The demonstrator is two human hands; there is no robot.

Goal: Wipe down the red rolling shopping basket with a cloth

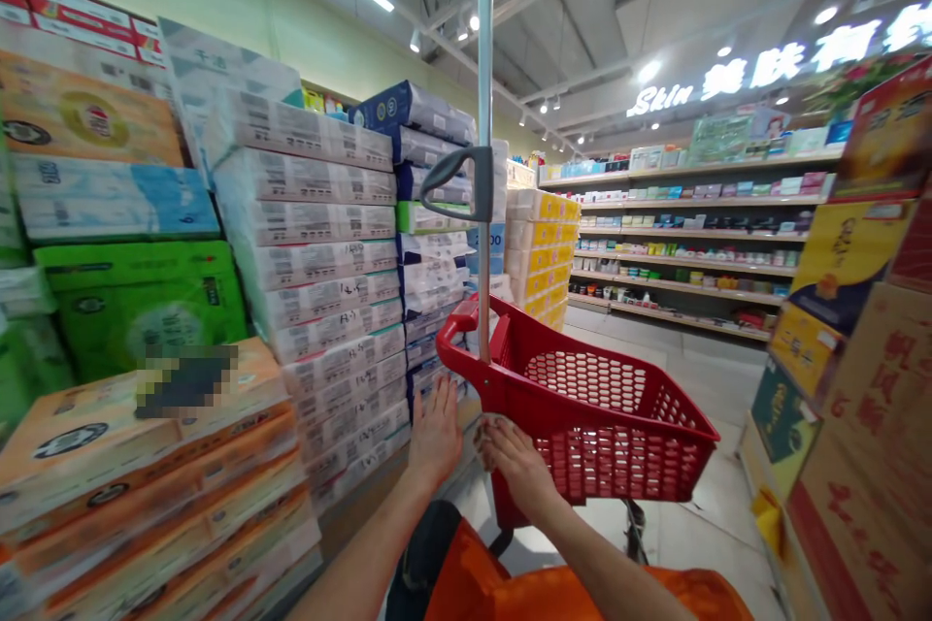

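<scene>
A red plastic shopping basket [618, 408] on wheels stands in the aisle in front of me, with a grey upright pole handle [484, 116] rising from its near end. My left hand [437, 432] reaches to the basket's near rim with fingers stretched up against it. My right hand [510, 454] rests on the basket's near wall, fingers curled over its edge. Nothing shows inside the basket.
Tall stacks of packaged tissue and paper rolls [320, 243] line the left side. Orange and green packs [146, 446] sit low at the near left. Cardboard boxes [866, 388] crowd the right. Shelves of small goods [691, 233] run along the far wall.
</scene>
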